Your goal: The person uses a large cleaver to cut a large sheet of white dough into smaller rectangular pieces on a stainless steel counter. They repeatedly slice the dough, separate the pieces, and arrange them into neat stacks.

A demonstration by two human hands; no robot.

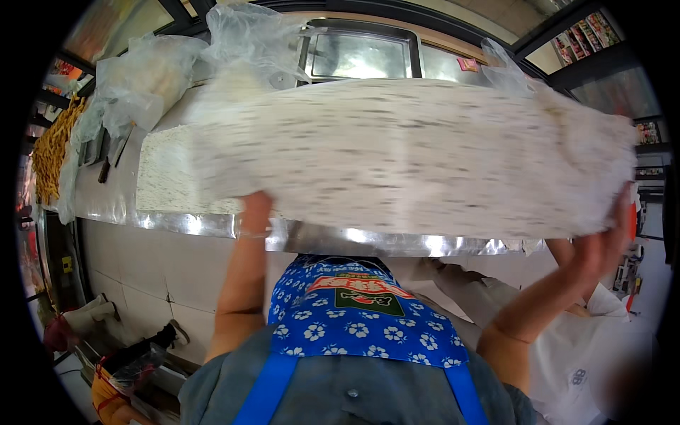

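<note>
A long white slab of food with dark specks (382, 159), blurred by motion, spans the space before me above the steel worktable (106, 199). My left hand (257, 208) grips its near edge at the left, fingers hidden underneath. At the right end my right hand (603, 241) holds the near corner, with its fingers along the side. Partly covered by it, a second speckled white slab (164, 175) lies flat on the table to the left. How much the two touch I cannot tell.
Behind the slab is a shallow steel tray (364, 53), with a pink packet (467, 64) to its right. Clear plastic bags (143, 79) and a dark-handled knife (104, 170) lie left, beyond them brown twisted snacks (56, 149). A person in white (574, 350) stands close at my right.
</note>
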